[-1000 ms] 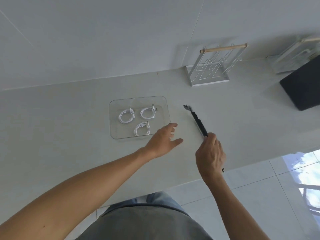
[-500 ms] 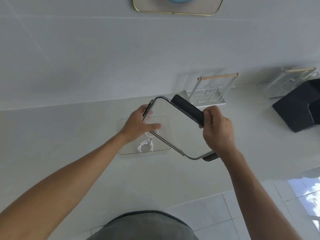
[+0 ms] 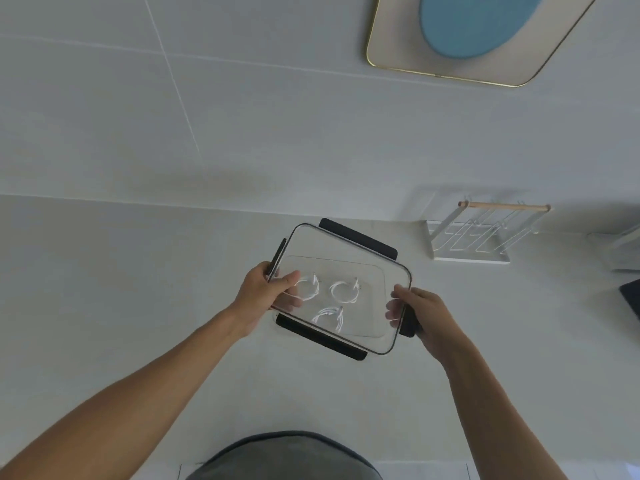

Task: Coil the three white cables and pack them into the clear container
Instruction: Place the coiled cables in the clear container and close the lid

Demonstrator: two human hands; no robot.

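Head view looks down on a pale counter (image 3: 104, 306) where both hands hold a clear lid (image 3: 360, 251) with dark clip flaps along its edges. The left hand (image 3: 259, 296) has its grip closed on the lid's left short edge, thumb on top and fingers showing through the plastic from below. The right hand (image 3: 422, 317) has its grip closed on the opposite short edge, over a dark flap, fingertips also visible through the lid.

Between the two grips, seen through the lid, sits the clear container (image 3: 377, 271) on the counter. I can't tell whether the lid touches it or hangs just above. Inside lie the three white cables, each coiled: one coil (image 3: 308, 289) just beside the left grip, a second coil (image 3: 344, 291) midway between the grips, and a third coil (image 3: 329, 317) nearer the person than those two.

Beyond the right grip, against the wall, stands a white wire rack (image 3: 474, 237) with a wooden bar. A gold-rimmed tray (image 3: 391, 60) with a blue shape shows high on the wall.
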